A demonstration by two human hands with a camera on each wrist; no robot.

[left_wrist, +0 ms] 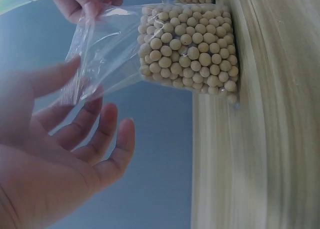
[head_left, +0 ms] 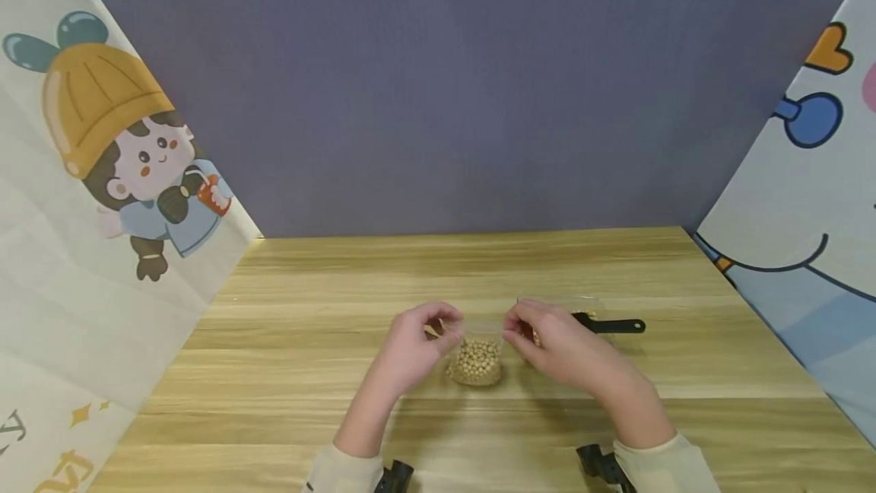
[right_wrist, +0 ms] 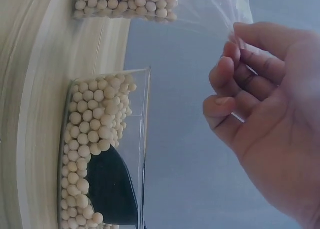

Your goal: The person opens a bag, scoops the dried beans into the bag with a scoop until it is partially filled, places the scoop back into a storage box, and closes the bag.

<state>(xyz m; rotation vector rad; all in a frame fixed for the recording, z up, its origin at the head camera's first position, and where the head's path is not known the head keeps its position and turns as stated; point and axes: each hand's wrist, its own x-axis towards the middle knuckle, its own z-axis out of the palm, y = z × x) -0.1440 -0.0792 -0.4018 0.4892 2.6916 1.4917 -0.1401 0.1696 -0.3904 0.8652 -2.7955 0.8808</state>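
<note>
A clear zip-top plastic bag [head_left: 477, 362] filled with pale round beads stands upright on the wooden table. At its top left corner, my left hand [head_left: 416, 347] pinches the film between thumb and fingers, the other fingers loosely bent. My right hand [head_left: 563, 345] pinches the opposite top corner with thumb and index finger. In the left wrist view the beads fill the lower part of the bag [left_wrist: 187, 46], and the film above them is stretched between both hands.
Right of the bag, partly behind my right hand, is a clear container [right_wrist: 146, 104] of the same beads [right_wrist: 95, 106]. A black scoop [right_wrist: 112, 189] rests in it, its handle [head_left: 621, 326] jutting right. A grey panel [head_left: 465, 97] rises behind the table [head_left: 308, 310].
</note>
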